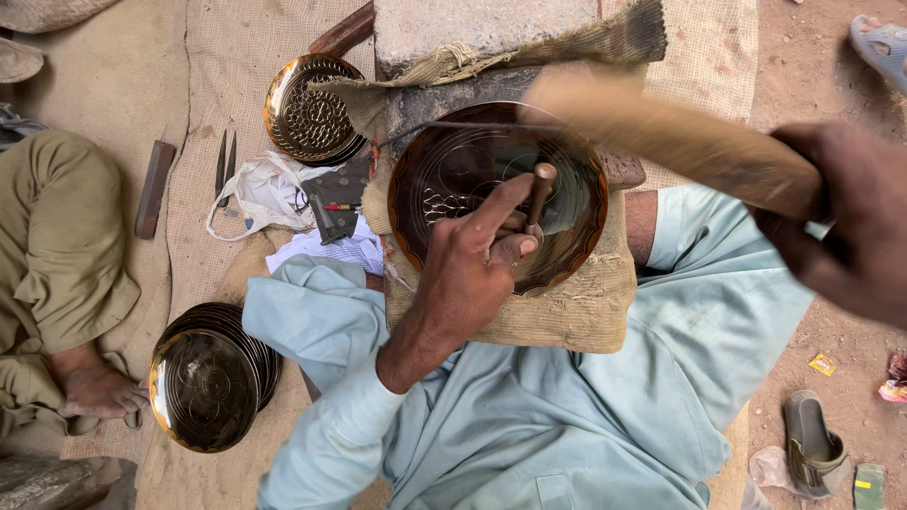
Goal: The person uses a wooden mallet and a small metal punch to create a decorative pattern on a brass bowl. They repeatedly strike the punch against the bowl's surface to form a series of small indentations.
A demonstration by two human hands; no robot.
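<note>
The left hand (472, 255) pinches the punch (539, 200) upright on the plate (496, 194); the right hand (850, 222) grips the mallet (661, 132) raised above, to the right.

left hand (472, 264) holding punch (539, 196) on brass plate (496, 194), right hand (850, 222) gripping wooden mallet (661, 132)

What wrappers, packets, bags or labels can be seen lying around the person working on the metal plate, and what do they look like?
Small wrapper: on the dirt at right, squarish, yellow-orange.
Crumpled wrapper: at the right edge, pink and red, partly cut off.
Green packet: bottom right by a sandal, rectangular, green with a yellow patch.
White plastic bag: on the mat left of the engraved plate, crumpled.
No signs or screens.
</note>
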